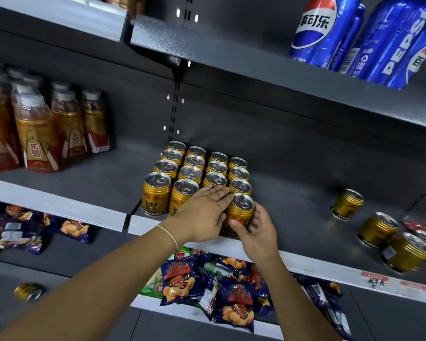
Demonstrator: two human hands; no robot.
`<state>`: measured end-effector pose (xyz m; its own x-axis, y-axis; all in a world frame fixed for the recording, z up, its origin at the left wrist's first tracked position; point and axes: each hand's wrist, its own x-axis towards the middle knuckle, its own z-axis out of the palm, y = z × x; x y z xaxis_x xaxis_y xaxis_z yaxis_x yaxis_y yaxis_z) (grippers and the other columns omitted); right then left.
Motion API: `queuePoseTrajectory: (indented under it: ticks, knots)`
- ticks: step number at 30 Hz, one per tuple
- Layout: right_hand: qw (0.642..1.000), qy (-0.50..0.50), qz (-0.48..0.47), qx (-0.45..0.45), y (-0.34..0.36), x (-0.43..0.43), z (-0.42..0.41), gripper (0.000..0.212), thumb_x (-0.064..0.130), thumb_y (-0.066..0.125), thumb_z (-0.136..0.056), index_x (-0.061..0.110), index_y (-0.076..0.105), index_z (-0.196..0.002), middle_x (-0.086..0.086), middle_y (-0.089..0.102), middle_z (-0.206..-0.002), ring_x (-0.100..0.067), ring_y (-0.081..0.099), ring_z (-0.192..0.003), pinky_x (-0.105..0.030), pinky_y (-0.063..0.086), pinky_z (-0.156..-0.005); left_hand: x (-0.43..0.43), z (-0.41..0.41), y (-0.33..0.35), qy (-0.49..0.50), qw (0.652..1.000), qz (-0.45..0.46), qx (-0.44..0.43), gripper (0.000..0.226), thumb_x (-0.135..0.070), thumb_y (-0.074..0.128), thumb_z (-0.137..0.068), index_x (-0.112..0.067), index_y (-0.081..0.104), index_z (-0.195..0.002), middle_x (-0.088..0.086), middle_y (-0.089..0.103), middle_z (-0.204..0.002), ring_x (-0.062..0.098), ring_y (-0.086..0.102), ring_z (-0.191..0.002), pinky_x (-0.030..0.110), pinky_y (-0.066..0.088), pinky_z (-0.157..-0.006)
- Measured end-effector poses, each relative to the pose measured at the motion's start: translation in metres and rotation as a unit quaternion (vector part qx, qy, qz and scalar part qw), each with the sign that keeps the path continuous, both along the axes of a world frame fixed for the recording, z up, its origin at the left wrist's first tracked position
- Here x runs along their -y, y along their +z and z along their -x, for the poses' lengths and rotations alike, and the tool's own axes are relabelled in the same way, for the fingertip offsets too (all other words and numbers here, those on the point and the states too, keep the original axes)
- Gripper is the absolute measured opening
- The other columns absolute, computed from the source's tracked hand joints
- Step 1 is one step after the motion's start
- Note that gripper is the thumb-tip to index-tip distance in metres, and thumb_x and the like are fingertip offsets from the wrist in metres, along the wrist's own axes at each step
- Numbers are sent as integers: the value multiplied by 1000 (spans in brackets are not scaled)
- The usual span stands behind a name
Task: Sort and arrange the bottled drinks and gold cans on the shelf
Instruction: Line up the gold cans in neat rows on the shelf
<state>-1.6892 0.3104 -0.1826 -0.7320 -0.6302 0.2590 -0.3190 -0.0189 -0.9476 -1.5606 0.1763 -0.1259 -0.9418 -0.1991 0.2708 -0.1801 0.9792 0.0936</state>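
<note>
Several gold cans [191,172] stand in neat rows on the dark grey middle shelf [303,217]. At the front right corner of that block stands one more gold can [241,210], gripped around its lower side by my right hand [253,228]. My left hand [204,215] lies flat with fingers stretched, touching that can's left side and the can tops beside it. Loose gold cans [347,204] are scattered at the shelf's right end. Amber bottled drinks [37,134] with white caps stand grouped on the left shelf section.
Blue Pepsi cans [369,35] stand on the upper shelf at the right. Snack bags [207,284] fill the shelf below, with more bags [12,227] at the lower left. One gold can [28,291] lies on the bottom left shelf. Bare shelf lies between the block and the loose cans.
</note>
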Motion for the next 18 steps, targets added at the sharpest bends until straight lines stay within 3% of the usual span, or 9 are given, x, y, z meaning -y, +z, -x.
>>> queuePoseTrajectory:
  ticks: [7,10,12,15,18]
  knots:
    - [1000,17,-14,-6,1,-3,4,64,14,82,-79,28,51,-133,9,65,-124,-3,62,-112,-20,51,-93,0,1,3,-4,1000,-19,-10,58,-31,34,-101,-17,17,-155,3,14,-163,16,6,-150,29,-4,-120]
    - [999,33,-12,18,5,-9,6,58,33,77,-83,25,53,-135,9,66,-125,-5,61,-116,-23,50,-97,-1,2,7,-7,999,-32,-9,57,-29,35,-101,-16,21,-154,4,19,-162,17,11,-150,30,1,-121]
    - [996,8,18,86,7,-14,8,56,48,68,-83,25,54,-132,6,64,-130,-10,59,-122,-31,48,-103,-1,3,12,-5,999,-43,3,56,-27,36,-101,-15,23,-154,5,22,-161,19,14,-149,31,6,-121]
    - [974,-26,84,210,11,-16,12,47,39,54,-94,14,51,-133,-13,54,-141,-23,53,-129,-43,38,-114,-2,5,23,3,997,-67,22,51,-25,37,-100,-14,34,-150,7,32,-156,24,26,-145,35,23,-118]
    - [965,-28,97,244,15,-16,13,46,28,50,-99,2,49,-137,-20,55,-137,-29,55,-128,-43,39,-113,-7,9,32,14,998,-63,10,42,-23,40,-97,-13,50,-136,9,48,-145,26,43,-132,39,41,-107]
